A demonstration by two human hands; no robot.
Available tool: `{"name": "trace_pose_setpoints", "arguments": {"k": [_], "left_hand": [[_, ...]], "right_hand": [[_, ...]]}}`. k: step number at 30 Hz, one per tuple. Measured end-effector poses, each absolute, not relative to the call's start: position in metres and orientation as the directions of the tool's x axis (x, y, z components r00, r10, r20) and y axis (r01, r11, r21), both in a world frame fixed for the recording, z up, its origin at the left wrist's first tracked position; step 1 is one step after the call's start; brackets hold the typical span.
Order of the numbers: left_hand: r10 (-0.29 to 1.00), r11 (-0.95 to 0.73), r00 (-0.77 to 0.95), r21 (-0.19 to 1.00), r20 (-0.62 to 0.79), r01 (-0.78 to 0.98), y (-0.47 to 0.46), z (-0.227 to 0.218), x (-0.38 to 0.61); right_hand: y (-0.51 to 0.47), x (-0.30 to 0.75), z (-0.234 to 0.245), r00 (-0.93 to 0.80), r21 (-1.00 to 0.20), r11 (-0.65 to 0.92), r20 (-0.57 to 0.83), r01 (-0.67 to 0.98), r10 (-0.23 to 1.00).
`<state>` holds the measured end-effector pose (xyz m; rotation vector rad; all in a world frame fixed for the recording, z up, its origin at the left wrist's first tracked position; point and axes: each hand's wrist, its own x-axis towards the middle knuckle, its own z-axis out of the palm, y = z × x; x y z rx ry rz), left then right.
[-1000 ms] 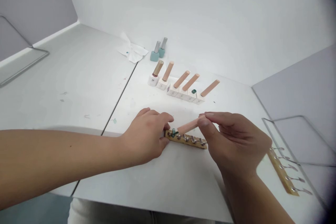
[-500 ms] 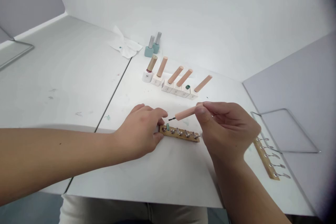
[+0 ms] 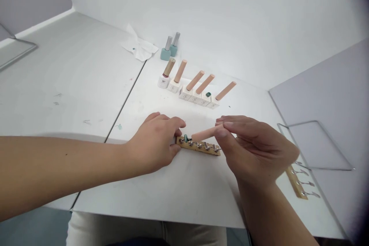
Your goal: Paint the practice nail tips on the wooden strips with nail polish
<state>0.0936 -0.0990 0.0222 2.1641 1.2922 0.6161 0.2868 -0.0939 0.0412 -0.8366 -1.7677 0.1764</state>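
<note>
My left hand [image 3: 158, 138] grips the left end of a wooden nail tip stand [image 3: 198, 151] lying on the table. Metal clips run along the stand, and a small green nail tip [image 3: 186, 138] sits on the one near my left fingers. Between the thumb and fingers of my right hand [image 3: 253, 146] is a nail polish brush [image 3: 206, 133] with a long peach cap handle. Its dark bristles are at the green nail tip; whether they touch it I cannot tell. Beyond the hands, an uncapped white bottle [image 3: 206, 100] shows green polish at its neck.
White nail polish bottles with peach caps [image 3: 194, 81] stand in a row behind the stand. Two teal bottles [image 3: 165, 54] and a crumpled tissue [image 3: 141, 49] lie farther back. At the right are a second wooden stand [image 3: 296, 184] and a wire frame [image 3: 319, 144].
My right hand has lowered the brush, bringing its bristles from above the stand down to the green nail tip. My left hand keeps its hold on the stand.
</note>
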Motion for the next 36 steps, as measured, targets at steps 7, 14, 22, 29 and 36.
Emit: {"name": "trace_pose_setpoints", "arguments": {"k": [7,14,22,29,36], "left_hand": [[0.895,-0.39,0.432,0.657,0.108,0.645,-0.0983,0.0205,0.094],[0.902,-0.369,0.423,0.656,0.084,0.658,-0.0988,0.021,0.0934],[0.9,-0.382,0.425,0.649,0.098,0.658,-0.0989,0.021,0.0938],[0.896,-0.386,0.433,0.654,0.099,0.65,-0.0989,0.0213,0.0941],[0.896,-0.389,0.431,0.657,0.106,0.646,-0.0988,0.0206,0.0933]], "right_hand": [[-0.0968,0.2881,0.0426,-0.082,-0.527,0.74,0.79,0.418,0.608],[-0.0948,0.2872,0.041,-0.037,-0.452,0.695,0.824,0.559,0.565],[-0.095,0.2885,0.0395,-0.127,-0.47,0.738,0.797,0.483,0.591],[-0.0953,0.2923,0.0408,-0.179,-0.46,0.777,0.8,0.43,0.573],[-0.0977,0.2893,0.045,-0.123,-0.444,0.78,0.831,0.441,0.543]]}}
